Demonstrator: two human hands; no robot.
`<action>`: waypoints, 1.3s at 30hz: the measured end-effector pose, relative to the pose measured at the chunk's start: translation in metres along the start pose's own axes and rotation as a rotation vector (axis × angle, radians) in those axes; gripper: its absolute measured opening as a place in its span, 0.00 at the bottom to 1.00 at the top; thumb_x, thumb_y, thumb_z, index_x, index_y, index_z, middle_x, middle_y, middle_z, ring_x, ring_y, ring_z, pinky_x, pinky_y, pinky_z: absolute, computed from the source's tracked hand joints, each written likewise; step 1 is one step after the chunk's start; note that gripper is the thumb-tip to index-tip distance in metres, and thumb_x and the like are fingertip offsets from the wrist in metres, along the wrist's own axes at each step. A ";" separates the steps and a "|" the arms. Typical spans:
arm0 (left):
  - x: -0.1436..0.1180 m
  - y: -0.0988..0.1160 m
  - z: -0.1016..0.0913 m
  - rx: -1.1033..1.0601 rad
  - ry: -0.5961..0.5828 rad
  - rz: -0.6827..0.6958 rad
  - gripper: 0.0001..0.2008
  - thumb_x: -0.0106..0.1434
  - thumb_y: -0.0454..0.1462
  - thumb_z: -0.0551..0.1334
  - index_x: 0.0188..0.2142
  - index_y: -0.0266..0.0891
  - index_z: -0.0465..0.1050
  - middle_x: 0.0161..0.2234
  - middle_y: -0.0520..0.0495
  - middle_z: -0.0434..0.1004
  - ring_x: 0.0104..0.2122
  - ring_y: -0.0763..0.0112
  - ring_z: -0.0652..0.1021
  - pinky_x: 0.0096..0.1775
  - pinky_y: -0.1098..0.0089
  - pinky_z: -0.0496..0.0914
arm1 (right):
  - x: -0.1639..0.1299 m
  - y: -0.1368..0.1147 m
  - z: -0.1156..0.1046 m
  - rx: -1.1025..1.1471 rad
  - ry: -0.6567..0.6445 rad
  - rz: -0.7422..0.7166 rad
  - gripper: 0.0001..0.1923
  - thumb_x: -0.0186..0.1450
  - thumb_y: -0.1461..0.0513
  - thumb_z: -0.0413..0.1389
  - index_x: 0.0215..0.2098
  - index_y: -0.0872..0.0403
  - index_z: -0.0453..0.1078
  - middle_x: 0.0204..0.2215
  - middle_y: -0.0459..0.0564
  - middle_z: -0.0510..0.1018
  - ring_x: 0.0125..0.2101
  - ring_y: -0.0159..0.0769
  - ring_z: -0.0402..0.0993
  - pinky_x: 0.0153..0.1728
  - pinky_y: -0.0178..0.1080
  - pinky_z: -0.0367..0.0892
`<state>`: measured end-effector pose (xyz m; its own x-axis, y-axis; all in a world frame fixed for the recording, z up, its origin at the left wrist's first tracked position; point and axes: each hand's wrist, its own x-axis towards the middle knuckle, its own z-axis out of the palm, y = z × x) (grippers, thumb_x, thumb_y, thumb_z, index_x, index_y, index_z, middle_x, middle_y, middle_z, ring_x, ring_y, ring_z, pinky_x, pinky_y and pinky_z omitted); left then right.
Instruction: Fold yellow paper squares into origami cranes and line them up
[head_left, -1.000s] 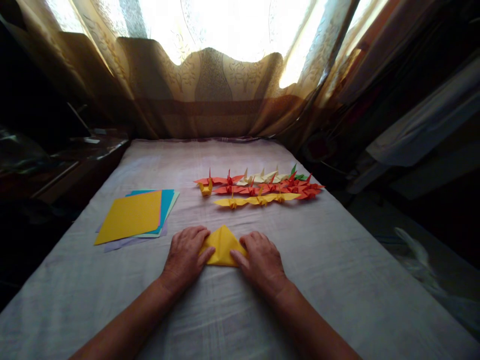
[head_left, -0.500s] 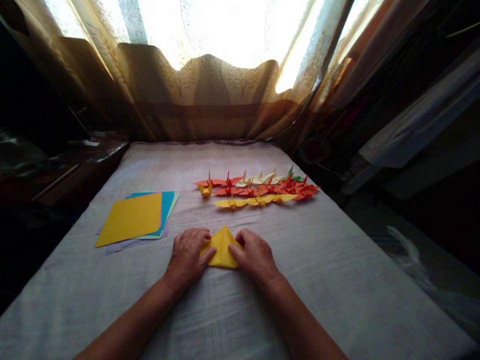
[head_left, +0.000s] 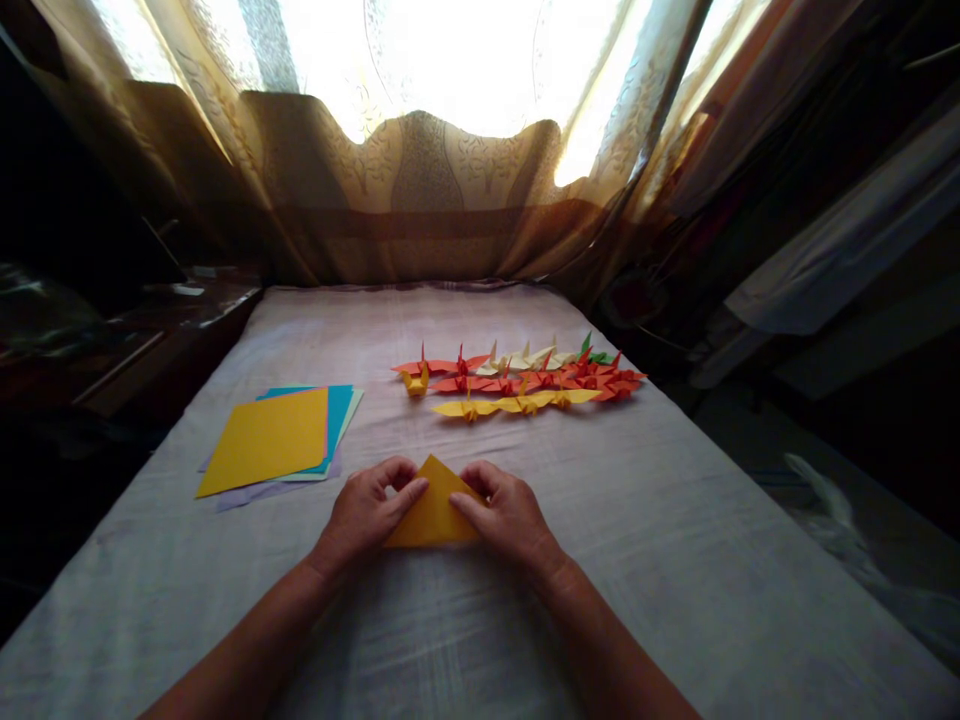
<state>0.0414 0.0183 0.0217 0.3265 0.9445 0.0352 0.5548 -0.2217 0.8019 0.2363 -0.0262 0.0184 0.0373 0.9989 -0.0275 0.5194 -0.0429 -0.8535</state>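
Note:
A folded sheet of yellow origami paper (head_left: 435, 515) lies between my hands near the front of the cloth, its shape a triangle with the point facing away from me. My left hand (head_left: 373, 510) pinches its left slope, thumb on top and fingers curled behind. On the opposite slope, my right hand (head_left: 506, 510) grips the paper the same way, the thumb lying across its face. Beyond my hands stand rows of folded paper cranes, among them yellow cranes (head_left: 529, 403), red cranes (head_left: 510, 384) and cream cranes (head_left: 525, 360). One small yellow folded piece (head_left: 415, 381) sits at their left end.
To the left lies a fanned stack of square paper sheets (head_left: 266, 440), yellow on top with blue, pale green and lilac beneath. A pale checked cloth (head_left: 637, 560) covers the surface. Curtains (head_left: 420, 190) hang at the far edge. A green crane (head_left: 596, 354) stands at the back right.
The yellow paper now shows a wider, flatter triangle with a smooth face, instead of the smaller creased shape. My left hand has shifted slightly left; both thumbs lie higher on the slopes.

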 end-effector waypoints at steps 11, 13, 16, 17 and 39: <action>0.001 -0.006 0.005 -0.138 -0.041 -0.100 0.16 0.58 0.50 0.59 0.30 0.40 0.74 0.26 0.50 0.78 0.27 0.67 0.76 0.27 0.73 0.67 | 0.003 0.006 0.004 -0.044 0.023 -0.015 0.10 0.64 0.57 0.53 0.29 0.52 0.72 0.25 0.44 0.77 0.27 0.32 0.72 0.29 0.32 0.60; 0.001 -0.006 0.005 -0.147 -0.051 -0.113 0.16 0.58 0.50 0.59 0.30 0.40 0.74 0.26 0.51 0.78 0.26 0.68 0.76 0.27 0.73 0.67 | 0.003 0.006 0.005 -0.060 0.025 -0.005 0.11 0.65 0.57 0.52 0.29 0.52 0.72 0.25 0.44 0.77 0.26 0.32 0.72 0.28 0.31 0.60; 0.002 -0.006 0.005 -0.099 -0.042 -0.099 0.15 0.59 0.49 0.58 0.30 0.40 0.73 0.26 0.51 0.78 0.26 0.68 0.76 0.28 0.72 0.67 | 0.003 0.003 0.005 -0.134 0.032 0.010 0.11 0.66 0.58 0.53 0.29 0.51 0.72 0.25 0.44 0.79 0.27 0.32 0.73 0.28 0.31 0.60; 0.003 -0.006 0.004 -0.057 -0.039 -0.087 0.15 0.60 0.48 0.58 0.30 0.41 0.73 0.26 0.51 0.78 0.26 0.68 0.76 0.28 0.72 0.67 | 0.003 0.002 0.005 -0.174 0.035 0.016 0.11 0.66 0.58 0.53 0.29 0.51 0.73 0.26 0.44 0.79 0.27 0.32 0.73 0.29 0.31 0.59; 0.005 0.005 0.007 0.824 0.047 0.400 0.06 0.65 0.37 0.61 0.31 0.41 0.75 0.33 0.45 0.79 0.39 0.57 0.76 0.47 0.55 0.62 | 0.026 0.013 0.021 -0.704 0.134 -0.165 0.05 0.68 0.60 0.56 0.38 0.53 0.72 0.35 0.51 0.78 0.37 0.40 0.73 0.38 0.39 0.59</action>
<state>0.0515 0.0196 0.0218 0.5902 0.7652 0.2573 0.7834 -0.6198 0.0463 0.2265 -0.0004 -0.0046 -0.0079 0.9845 0.1749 0.9508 0.0616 -0.3035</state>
